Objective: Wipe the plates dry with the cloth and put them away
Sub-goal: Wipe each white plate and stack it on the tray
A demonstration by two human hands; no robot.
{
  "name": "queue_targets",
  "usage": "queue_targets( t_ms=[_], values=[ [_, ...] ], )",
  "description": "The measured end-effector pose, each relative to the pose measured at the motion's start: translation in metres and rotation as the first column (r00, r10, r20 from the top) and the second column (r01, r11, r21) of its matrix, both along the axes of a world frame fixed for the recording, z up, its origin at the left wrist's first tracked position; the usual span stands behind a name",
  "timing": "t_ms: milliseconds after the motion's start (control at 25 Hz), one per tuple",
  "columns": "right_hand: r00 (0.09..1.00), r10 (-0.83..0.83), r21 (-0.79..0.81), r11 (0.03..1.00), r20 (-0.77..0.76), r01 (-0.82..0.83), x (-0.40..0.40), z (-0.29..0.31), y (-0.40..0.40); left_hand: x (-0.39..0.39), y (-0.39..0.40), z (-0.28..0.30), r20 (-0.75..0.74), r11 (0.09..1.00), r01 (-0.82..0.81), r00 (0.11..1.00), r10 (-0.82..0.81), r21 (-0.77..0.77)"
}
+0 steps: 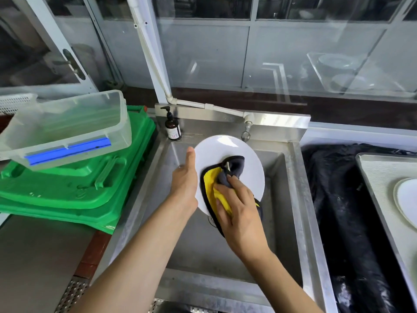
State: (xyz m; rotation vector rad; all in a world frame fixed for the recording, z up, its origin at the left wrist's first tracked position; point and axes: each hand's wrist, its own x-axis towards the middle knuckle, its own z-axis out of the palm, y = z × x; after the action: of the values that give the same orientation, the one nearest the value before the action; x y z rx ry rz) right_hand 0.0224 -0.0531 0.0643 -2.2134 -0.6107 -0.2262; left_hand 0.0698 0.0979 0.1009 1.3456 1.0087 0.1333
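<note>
A white plate (228, 152) is tilted up over the steel sink (291, 199). My left hand (185, 179) holds it by its left rim, thumb along the edge and fingers hidden behind. My right hand (239, 206) grips a bunched yellow and dark grey cloth (216, 179) and presses it against the plate's face near the lower middle. Another white plate (406, 199) lies on a tray (370, 175) at the far right, cut off by the frame edge.
A brown pump bottle (172, 127) stands at the sink's back left corner, a tap (247, 129) behind the plate. Left are stacked green plastic lids (74, 184) under a clear tub (67, 129). A black bag-lined bin (338, 199) sits right of the sink.
</note>
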Motion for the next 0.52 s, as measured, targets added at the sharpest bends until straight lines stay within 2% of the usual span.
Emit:
queue_targets(
  t_ms=[120,240,400,520],
  values=[
    [1.0,-0.003,0.003,1.0,-0.004,0.003,0.017,0.008,0.014,-0.005,-0.011,-0.011,0.023,0.998,0.021,1.0,-0.02,-0.057],
    [0.995,0.049,-0.044,0.998,0.083,-0.046,0.035,0.017,0.026,-0.008,-0.017,-0.009,0.096,0.992,0.06,0.994,-0.049,-0.112],
    [0.991,-0.1,-0.038,0.994,0.089,0.103,0.072,0.02,0.01,-0.008,-0.014,-0.005,0.049,0.997,-0.033,0.998,0.036,-0.065],
    [0.978,-0.184,-0.048,0.981,0.094,0.189,0.084,0.01,-0.014,-0.006,-0.004,0.003,0.086,0.997,-0.035,0.995,0.041,-0.066]
  ],
)
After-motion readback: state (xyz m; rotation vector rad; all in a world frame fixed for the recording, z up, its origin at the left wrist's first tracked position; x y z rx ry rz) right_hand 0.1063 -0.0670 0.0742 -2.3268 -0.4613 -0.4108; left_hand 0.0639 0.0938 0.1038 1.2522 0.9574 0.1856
